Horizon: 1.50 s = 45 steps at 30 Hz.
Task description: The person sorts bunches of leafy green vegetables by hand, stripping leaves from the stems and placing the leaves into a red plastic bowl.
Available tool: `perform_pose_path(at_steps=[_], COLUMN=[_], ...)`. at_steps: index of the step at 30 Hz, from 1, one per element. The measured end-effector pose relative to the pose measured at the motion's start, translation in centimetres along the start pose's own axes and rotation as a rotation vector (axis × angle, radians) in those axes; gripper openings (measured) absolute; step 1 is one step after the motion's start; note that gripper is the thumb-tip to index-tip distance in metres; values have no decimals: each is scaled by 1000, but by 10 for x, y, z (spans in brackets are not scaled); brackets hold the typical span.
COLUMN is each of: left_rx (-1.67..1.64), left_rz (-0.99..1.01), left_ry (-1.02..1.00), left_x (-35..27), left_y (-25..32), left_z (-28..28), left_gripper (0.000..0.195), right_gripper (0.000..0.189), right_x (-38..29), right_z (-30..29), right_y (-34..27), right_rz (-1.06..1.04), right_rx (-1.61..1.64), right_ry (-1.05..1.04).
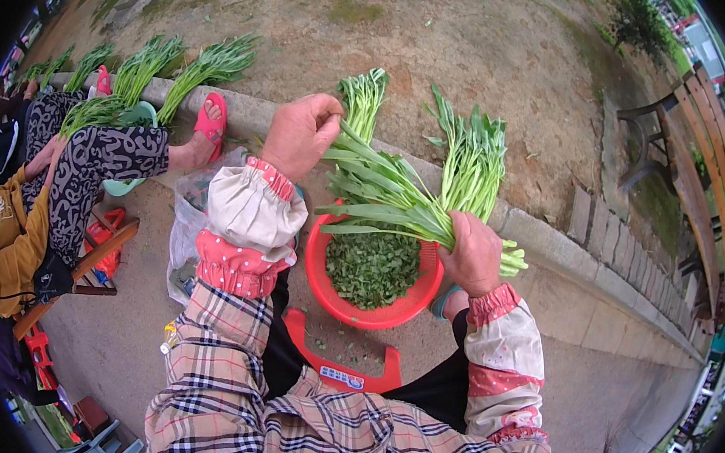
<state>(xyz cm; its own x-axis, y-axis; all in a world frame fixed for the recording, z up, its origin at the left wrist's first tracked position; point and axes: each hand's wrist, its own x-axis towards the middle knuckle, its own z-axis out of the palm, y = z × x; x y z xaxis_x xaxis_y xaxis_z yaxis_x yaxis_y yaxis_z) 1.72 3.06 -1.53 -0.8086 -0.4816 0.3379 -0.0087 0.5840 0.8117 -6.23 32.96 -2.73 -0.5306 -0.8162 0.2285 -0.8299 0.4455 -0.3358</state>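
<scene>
My right hand (pixel 474 253) grips a bunch of long-leaved greens, likely water spinach (pixel 392 192), around its stems. The cut stem ends stick out to the right of the fist. My left hand (pixel 304 132) has thumb and fingers closed at the leaf tips of this bunch. Below the bunch stands a red plastic basket (pixel 379 318) holding chopped green leaves (pixel 372 267). Part of its far rim is hidden by the leaves. Two more bunches of greens, one smaller (pixel 362 102) and one larger (pixel 475 154), lie on the concrete curb beyond.
A red plastic stool (pixel 348 374) shows between my legs. Left of me lies a clear plastic bag (pixel 186 221). A seated person (pixel 96 164) has greens over a pale green basin (pixel 123 186). More bunches (pixel 209 69) line the curb (pixel 528 220). A slatted bench (pixel 694 181) stands right.
</scene>
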Motion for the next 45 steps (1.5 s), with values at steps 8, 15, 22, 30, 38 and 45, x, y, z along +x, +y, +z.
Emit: perform_pose_path(at_steps=[8,15,22,30,38,45], left_rx=[-737,-890,-714,234,-385,-883], left_rz=[-388,-462,-567,-159,-353,-427], left_ry=[338,386,110,-657,-391,-147], left_x=[10,5,1,-16,-14,-11], left_y=[5,2,-2,-5,4,30], left_z=[-12,-24,-15,6,38,43], left_gripper=[9,14,13,30,37,33], right_gripper=[47,34,32,27,22,29], right_x=[-2,2,7,3,6,3], right_z=[3,2,-14,-13,-16,-18], right_y=[3,6,1,5,0,0], right_rz=[81,446,586,625,623,627], right_rx=[71,545,1054,1233,1342,1297], right_ry=[33,127,116,113,82,70])
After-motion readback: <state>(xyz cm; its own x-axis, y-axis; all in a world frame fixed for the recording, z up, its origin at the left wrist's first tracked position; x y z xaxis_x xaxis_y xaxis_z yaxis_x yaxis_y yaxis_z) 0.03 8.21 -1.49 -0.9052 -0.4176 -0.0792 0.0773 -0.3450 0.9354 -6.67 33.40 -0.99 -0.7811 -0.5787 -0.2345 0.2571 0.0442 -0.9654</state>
